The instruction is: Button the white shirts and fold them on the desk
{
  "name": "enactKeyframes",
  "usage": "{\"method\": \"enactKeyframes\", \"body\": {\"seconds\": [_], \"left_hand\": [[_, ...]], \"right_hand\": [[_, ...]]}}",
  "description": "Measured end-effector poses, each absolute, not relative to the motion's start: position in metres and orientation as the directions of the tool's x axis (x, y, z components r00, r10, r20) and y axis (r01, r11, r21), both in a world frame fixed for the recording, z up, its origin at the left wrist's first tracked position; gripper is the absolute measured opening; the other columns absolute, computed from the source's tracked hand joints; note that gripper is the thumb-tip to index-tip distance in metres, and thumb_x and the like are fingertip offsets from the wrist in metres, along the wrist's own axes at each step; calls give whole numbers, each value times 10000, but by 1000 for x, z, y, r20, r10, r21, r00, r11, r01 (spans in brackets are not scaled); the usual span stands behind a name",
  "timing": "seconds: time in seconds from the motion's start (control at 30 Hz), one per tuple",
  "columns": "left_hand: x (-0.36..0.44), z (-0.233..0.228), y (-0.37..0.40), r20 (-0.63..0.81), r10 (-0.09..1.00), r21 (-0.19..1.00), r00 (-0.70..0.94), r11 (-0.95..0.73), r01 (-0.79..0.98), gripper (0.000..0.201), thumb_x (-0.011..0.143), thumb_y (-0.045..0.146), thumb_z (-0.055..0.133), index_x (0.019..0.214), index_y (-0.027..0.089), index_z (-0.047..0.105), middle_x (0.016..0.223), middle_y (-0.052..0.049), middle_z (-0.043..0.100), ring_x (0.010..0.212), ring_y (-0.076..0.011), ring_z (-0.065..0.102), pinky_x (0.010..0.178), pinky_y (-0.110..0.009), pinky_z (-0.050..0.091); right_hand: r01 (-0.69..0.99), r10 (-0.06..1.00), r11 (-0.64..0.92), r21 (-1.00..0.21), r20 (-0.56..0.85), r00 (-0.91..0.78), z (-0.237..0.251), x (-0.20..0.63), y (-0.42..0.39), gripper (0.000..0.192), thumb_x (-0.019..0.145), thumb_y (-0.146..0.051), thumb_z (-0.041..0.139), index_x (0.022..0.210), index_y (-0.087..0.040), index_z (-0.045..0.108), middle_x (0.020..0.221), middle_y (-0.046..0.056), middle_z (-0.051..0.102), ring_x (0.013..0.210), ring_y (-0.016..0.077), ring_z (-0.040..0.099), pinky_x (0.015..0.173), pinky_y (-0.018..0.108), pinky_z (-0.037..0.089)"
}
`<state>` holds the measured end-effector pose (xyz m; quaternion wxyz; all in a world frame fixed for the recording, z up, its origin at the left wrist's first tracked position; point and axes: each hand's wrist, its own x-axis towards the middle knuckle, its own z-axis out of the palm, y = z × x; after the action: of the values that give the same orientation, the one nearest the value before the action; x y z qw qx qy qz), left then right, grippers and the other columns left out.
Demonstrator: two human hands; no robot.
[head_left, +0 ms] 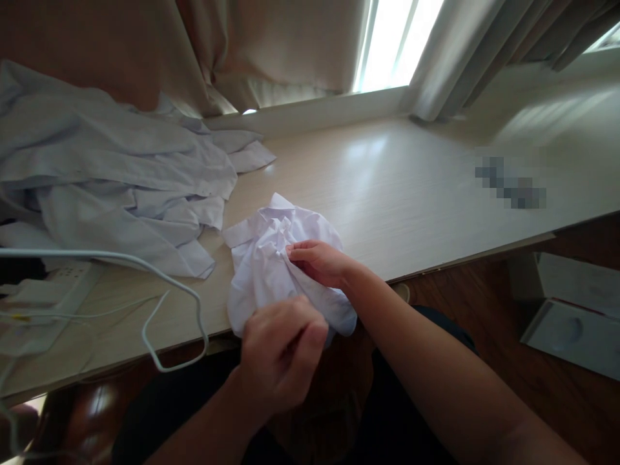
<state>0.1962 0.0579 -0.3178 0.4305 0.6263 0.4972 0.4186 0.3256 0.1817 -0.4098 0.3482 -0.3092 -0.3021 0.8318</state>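
Observation:
A crumpled white shirt lies at the near edge of a pale wooden desk, its lower part hanging over the edge. My right hand rests on the middle of it, fingers pinching a fold of the cloth. Closer to me, my left hand is closed on the shirt's lower edge just off the desk.
A heap of pale blue-white shirts covers the desk's left side. A white wire hanger and a white power strip lie at the near left. Curtains and a bright window are behind; white boxes sit on the floor at right.

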Motion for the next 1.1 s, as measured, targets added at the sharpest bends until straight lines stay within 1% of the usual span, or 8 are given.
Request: {"method": "enactKeyframes", "body": {"seconds": [0.1, 0.2, 0.27, 0.37, 0.57, 0.73, 0.93, 1.1], "left_hand": [[192, -335, 95, 95, 993, 873, 71, -118, 474, 348, 915, 333, 559, 601, 185, 533, 544, 11, 455, 542, -126, 423, 550, -280, 313], [174, -351, 126, 96, 994, 817, -49, -51, 574, 300, 901, 374, 584, 670, 184, 553, 601, 17, 504, 592, -130, 462, 582, -253, 333], [161, -362, 138, 36, 997, 818, -61, 6, 576, 277, 858, 411, 643, 716, 178, 599, 655, 2, 576, 626, -143, 507, 598, -245, 358], [152, -377, 143, -78, 996, 895, -52, 93, 437, 288, 823, 447, 680, 782, 164, 649, 719, -27, 636, 635, -153, 544, 576, -237, 380], [158, -387, 144, -182, 983, 974, -18, 183, 136, 300, 827, 456, 692, 790, 168, 618, 626, 17, 555, 504, -95, 477, 492, -211, 366], [159, -389, 144, -314, 949, 944, 25, 315, -102, 354, 789, 482, 733, 778, 175, 558, 611, 39, 503, 461, -58, 420, 408, -170, 275], [160, -394, 144, -354, 931, 910, 85, 364, -198, 361, 793, 483, 733, 826, 161, 575, 629, 38, 472, 447, -43, 387, 360, -157, 220], [159, -393, 144, -407, 902, 844, 142, 431, -318, 362, 755, 441, 781, 829, 154, 574, 620, 54, 429, 441, -28, 359, 358, -142, 209]], "right_hand": [[-401, 758, -580, -709, -291, -583, -408, 326, 182, 217, 699, -272, 807, 714, -151, 627, 726, -1, 624, 687, 103, 527, 683, 240, 427], [-399, 739, -617, -678, -323, -591, -405, 328, 183, 218, 704, -280, 807, 753, -151, 638, 713, 4, 623, 670, 113, 532, 678, 251, 442], [-393, 730, -633, -667, -346, -589, -404, 328, 184, 222, 703, -281, 810, 774, -152, 644, 705, 4, 623, 662, 117, 537, 678, 259, 453], [-393, 732, -632, -668, -348, -586, -402, 326, 185, 220, 722, -290, 803, 786, -148, 648, 692, 6, 615, 679, 129, 557, 700, 277, 471], [-376, 733, -618, -690, -333, -593, -397, 320, 185, 239, 733, -329, 791, 805, -156, 643, 711, 21, 637, 704, 155, 589, 729, 318, 490], [-351, 766, -571, -742, -328, -553, -397, 318, 183, 256, 711, -336, 794, 815, -178, 622, 713, 4, 627, 670, 138, 568, 690, 297, 469], [-263, 867, -348, -900, -203, -455, -402, 323, 184, 230, 743, -364, 756, 859, -200, 644, 779, -10, 622, 700, 121, 544, 705, 275, 440], [-163, 885, -208, -965, -114, -452, -399, 330, 185, 173, 779, -320, 710, 901, -198, 700, 845, 8, 654, 749, 129, 554, 726, 278, 431]]}}
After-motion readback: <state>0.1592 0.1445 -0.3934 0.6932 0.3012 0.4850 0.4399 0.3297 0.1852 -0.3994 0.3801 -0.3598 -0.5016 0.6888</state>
